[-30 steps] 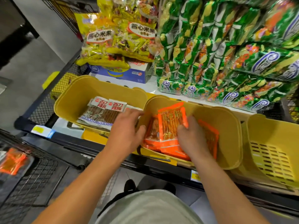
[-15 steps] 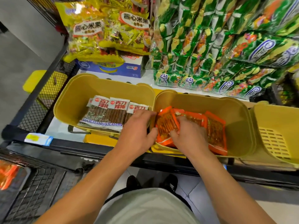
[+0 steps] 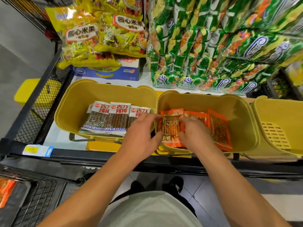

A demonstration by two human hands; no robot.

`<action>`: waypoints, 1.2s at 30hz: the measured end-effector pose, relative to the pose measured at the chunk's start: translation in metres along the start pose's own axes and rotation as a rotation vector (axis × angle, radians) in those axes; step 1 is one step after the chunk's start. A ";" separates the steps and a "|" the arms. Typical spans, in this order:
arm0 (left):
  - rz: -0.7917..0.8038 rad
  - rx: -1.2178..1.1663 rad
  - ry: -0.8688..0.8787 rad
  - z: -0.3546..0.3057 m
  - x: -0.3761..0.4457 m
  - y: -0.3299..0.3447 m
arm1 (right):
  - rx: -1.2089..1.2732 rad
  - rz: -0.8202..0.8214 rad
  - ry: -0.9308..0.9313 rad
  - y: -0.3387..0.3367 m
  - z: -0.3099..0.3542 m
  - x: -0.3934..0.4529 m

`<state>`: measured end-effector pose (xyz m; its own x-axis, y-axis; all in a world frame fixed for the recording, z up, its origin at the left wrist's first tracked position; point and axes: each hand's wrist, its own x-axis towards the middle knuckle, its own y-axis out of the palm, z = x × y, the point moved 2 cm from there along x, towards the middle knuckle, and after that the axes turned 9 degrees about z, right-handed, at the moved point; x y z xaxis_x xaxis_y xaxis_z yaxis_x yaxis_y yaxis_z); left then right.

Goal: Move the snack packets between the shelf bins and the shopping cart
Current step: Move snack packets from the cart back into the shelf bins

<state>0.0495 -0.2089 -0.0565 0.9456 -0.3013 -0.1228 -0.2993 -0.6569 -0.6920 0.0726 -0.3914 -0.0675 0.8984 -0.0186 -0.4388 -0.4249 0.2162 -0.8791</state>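
packets in middle bin, cart left (below shelf)

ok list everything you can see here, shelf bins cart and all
orange packets: several, orange, middle bin
middle bin: one, yellow
white packets: at least three, white and brown, left bin
left bin: one, yellow
right bin: one, yellow, no packets showing
yellow bags: several, shelf top left
green bags: many, shelf top right
blue box: one, under yellow bags
cart: black, lower left
left hand: holds front orange packet
right hand: holds same packet
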 end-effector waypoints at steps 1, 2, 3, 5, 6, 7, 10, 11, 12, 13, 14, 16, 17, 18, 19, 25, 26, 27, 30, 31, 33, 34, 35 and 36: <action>0.004 -0.003 0.002 0.000 0.000 0.000 | -0.038 0.005 0.001 0.001 0.001 0.001; 0.006 -0.006 0.004 0.001 0.000 0.000 | -0.071 0.010 0.005 0.001 0.001 0.001; 0.003 -0.009 0.008 0.001 0.000 0.000 | -0.100 0.014 0.008 0.001 0.001 0.001; -0.003 -0.010 0.012 0.001 0.000 0.000 | -0.150 0.018 0.009 0.001 0.003 -0.001; -0.003 -0.008 0.013 0.001 0.001 0.000 | -0.163 0.014 0.009 0.000 0.004 0.000; -0.004 -0.006 0.013 0.001 0.001 0.000 | -0.167 0.011 0.010 -0.001 0.005 0.001; -0.009 -0.006 0.018 0.000 0.001 0.001 | -0.143 0.040 -0.015 -0.004 0.002 0.002; -0.019 -0.004 0.020 -0.001 0.002 0.000 | -0.121 0.060 -0.022 -0.007 -0.002 0.001; -0.033 -0.004 0.023 -0.003 0.002 -0.002 | -0.093 0.075 -0.028 -0.009 -0.006 -0.002; -0.056 -0.002 0.031 -0.005 0.002 -0.003 | -0.062 0.071 -0.033 -0.012 -0.011 -0.006; -0.084 0.004 0.047 -0.008 0.004 -0.005 | -0.032 0.044 -0.037 -0.014 -0.017 -0.010; -0.147 0.033 0.091 -0.017 0.009 -0.008 | 0.029 -0.066 -0.048 -0.020 -0.030 -0.018; -0.166 0.040 0.114 -0.024 0.012 -0.008 | 0.052 -0.141 -0.052 -0.024 -0.038 -0.021; -0.162 0.041 0.137 -0.031 0.016 -0.006 | 0.069 -0.218 -0.045 -0.028 -0.048 -0.023; -0.134 0.044 0.155 -0.039 0.021 -0.003 | 0.087 -0.285 -0.022 -0.031 -0.060 -0.025; 0.159 0.128 0.273 -0.077 0.065 0.053 | 0.150 -0.481 0.091 -0.048 -0.119 -0.032; 0.200 0.157 0.275 -0.083 0.073 0.063 | 0.137 -0.502 0.077 -0.049 -0.124 -0.033; 0.235 0.204 0.275 -0.088 0.080 0.073 | 0.141 -0.505 0.071 -0.050 -0.128 -0.034; 0.352 0.426 0.258 -0.093 0.100 0.100 | 0.171 -0.441 0.069 -0.053 -0.142 -0.033; 0.390 0.519 0.238 -0.091 0.106 0.108 | 0.176 -0.417 0.063 -0.054 -0.147 -0.032; 0.460 0.597 0.188 -0.083 0.113 0.114 | 0.182 -0.380 0.049 -0.055 -0.150 -0.032; 0.476 0.585 0.166 -0.080 0.114 0.116 | 0.187 -0.360 0.039 -0.056 -0.150 -0.031; 0.476 0.576 0.144 -0.079 0.113 0.117 | 0.188 -0.345 0.028 -0.057 -0.151 -0.031; 0.469 0.577 0.124 -0.079 0.111 0.118 | 0.188 -0.335 0.016 -0.059 -0.151 -0.030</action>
<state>0.1093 -0.3744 -0.0960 0.7039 -0.5582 -0.4392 -0.5205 0.0153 -0.8537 0.0540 -0.5512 -0.0309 0.9815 -0.1339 -0.1370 -0.0786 0.3708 -0.9254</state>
